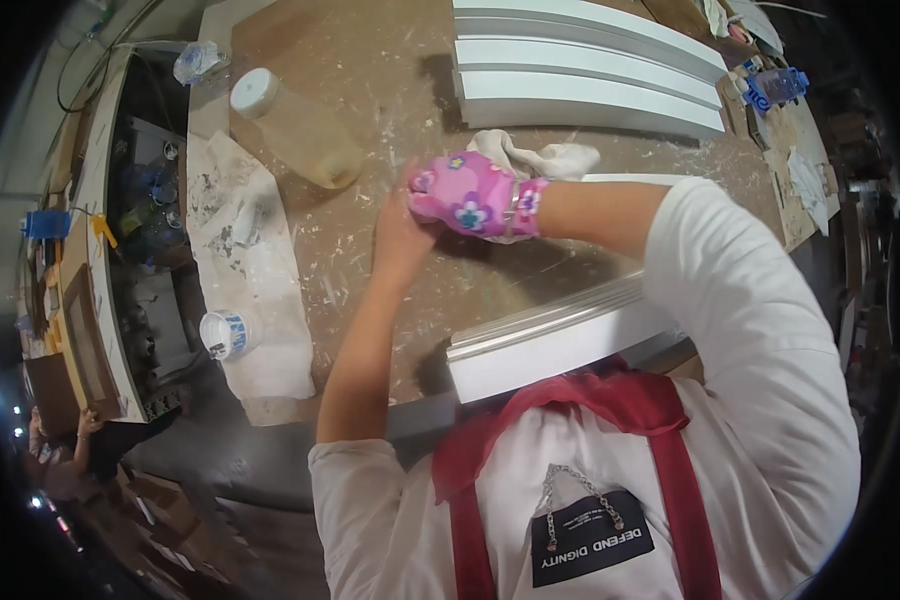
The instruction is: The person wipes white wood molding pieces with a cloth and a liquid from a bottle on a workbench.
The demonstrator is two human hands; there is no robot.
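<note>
Head view: jar (295, 125), rag (535, 155) beside hands (440, 205).

The desk (370, 60) looks like brown wood board, matt and rough, flecked all over with dried white spatter. The right hand (467, 195) wears a pink glove (475, 200) of smooth, slightly shiny rubber or plastic printed with flowers; the left hand (402, 235) is bare. Beside the glove lies a white rag (540, 157) of soft, crumpled cloth. The white moulding strips (590, 70) have a smooth, satin painted finish, as does the near strip (550, 345). The jar (300, 130) is translucent plastic with a matt white lid. A crumpled white sheet (245, 270), paper or cloth, looks stained and rough. The small tub (225, 332) appears to be white plastic.
</note>
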